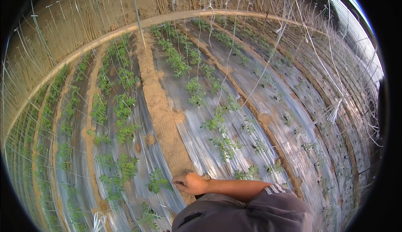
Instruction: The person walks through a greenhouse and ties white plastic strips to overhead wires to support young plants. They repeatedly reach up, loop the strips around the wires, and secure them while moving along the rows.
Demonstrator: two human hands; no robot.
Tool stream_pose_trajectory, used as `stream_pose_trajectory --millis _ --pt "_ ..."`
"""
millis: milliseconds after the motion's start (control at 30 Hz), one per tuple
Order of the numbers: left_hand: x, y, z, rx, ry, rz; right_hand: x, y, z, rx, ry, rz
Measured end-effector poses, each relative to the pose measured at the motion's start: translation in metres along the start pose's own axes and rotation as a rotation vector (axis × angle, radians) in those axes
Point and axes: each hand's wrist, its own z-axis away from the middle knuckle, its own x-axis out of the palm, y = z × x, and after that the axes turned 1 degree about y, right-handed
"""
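My right hand (188, 183) reaches across the front of my body, over the bare soil furrow (166, 138) between two planting beds. Its fingers are curled and point left; whether anything thin is pinched between them cannot be seen. Closest to the fingertips is a young green plant, likely tomato (156, 181), growing through the silvery plastic mulch film (147, 156) of the left bed. Another plant (147, 216) stands nearer to me in the same bed. My left hand is out of view.
Plant strings hang across the view, with a white knotted bundle (336, 111) at right and another white bundle (99, 222) at lower left. A thin metal pole (138, 18) stands at the furrow's far end. Beyond runs a pale raised path (157, 19).
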Motion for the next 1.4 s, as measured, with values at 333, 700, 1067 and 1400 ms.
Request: stream_pose_trajectory --millis 333,700,1067,1400 --pt "0.013 0.138 -0.221 0.234 -0.536 0.001 -0.037 0.288 0.029 0.934 -0.048 0.171" --pt "0.009 0.414 -0.324 0.594 -0.553 0.100 -0.049 0.403 0.073 1.414 0.575 -0.135" --pt "0.107 0.628 -0.482 0.837 -0.740 -0.308 -0.015 0.304 0.260 1.526 2.665 -0.287" --pt "0.216 0.945 -0.595 0.977 -0.698 -0.009 -0.407 0.088 0.034 -0.208 2.347 -0.079"
